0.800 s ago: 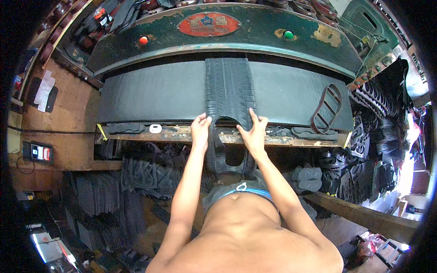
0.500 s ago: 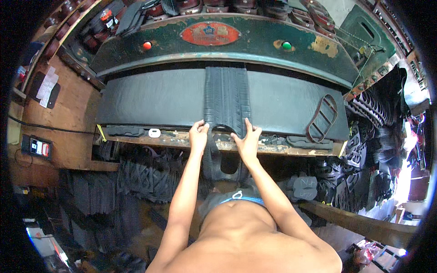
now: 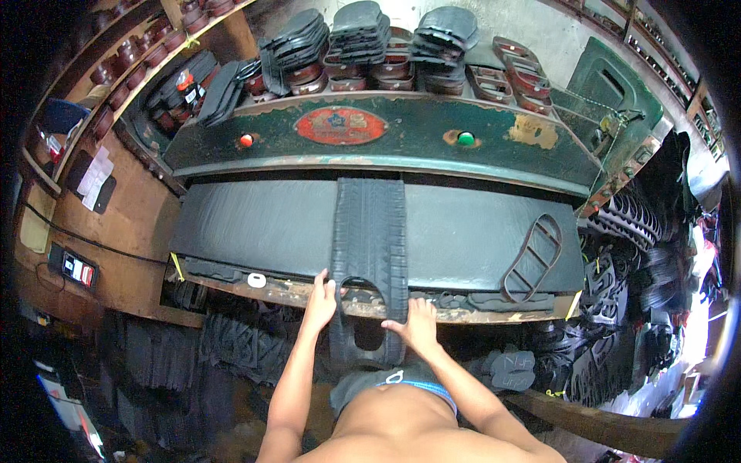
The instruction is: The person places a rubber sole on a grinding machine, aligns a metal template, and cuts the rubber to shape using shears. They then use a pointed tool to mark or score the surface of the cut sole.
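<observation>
Black rubber strip, held at its edges by the left hand and right hand, is already cut through between the fingers, uncut beyond them.

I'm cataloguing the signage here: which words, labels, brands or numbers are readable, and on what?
Red oval plate on the green machine: pale lettering around a blue emblem; I won't copy it.
Grey piece, lower right: pale handwritten marks, also not copied.
Small screen, left: too small to read.
White paper, upper left: no readable text.
Treaded black strip: no readable text.
</observation>
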A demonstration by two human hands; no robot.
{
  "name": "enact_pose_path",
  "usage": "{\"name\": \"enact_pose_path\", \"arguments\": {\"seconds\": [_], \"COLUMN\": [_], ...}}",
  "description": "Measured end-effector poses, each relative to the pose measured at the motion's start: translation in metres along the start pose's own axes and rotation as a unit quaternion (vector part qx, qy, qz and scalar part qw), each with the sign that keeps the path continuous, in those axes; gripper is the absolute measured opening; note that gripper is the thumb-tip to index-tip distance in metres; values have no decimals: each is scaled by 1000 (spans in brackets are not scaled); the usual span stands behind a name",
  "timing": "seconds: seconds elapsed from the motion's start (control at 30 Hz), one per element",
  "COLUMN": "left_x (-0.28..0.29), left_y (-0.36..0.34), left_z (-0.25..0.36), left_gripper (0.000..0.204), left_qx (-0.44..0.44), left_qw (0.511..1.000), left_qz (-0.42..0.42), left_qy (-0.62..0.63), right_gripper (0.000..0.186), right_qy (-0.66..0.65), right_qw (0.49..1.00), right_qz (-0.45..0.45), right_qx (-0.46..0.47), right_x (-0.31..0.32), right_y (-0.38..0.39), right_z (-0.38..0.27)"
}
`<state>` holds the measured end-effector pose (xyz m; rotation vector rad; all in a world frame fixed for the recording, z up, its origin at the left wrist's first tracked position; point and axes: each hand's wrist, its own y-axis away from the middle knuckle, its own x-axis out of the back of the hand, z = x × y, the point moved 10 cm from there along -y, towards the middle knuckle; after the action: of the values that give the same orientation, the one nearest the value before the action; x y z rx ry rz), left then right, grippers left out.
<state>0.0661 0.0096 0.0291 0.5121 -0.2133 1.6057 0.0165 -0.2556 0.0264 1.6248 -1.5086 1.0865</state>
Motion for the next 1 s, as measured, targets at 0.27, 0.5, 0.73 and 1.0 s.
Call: {"name": "enact_pose_path", "arguments": {"seconds": [0.27, 0.5, 0.73, 1.0], "left_x": [2, 4, 1, 2], "left_y": [23, 23, 34, 47], "left_z": [7, 2, -12, -22], "left_gripper": [52, 52, 57, 60], "left_qx": [-161, -125, -100, -85], "left_qw": [961, 973, 979, 981], "left_qz": [100, 80, 36, -9], "left_qy": [-203, -174, -176, -173], "right_gripper": [84, 84, 86, 88], "right_qy": [10, 22, 20, 0], "right_qw": [998, 999, 1000, 1000], "right_qz": [58, 40, 19, -6], "right_qx": [11, -8, -12, -21], "right_x": [11, 9, 6, 4], "right_y": [4, 7, 21, 37], "right_z": [-5, -5, -7, -11]}}
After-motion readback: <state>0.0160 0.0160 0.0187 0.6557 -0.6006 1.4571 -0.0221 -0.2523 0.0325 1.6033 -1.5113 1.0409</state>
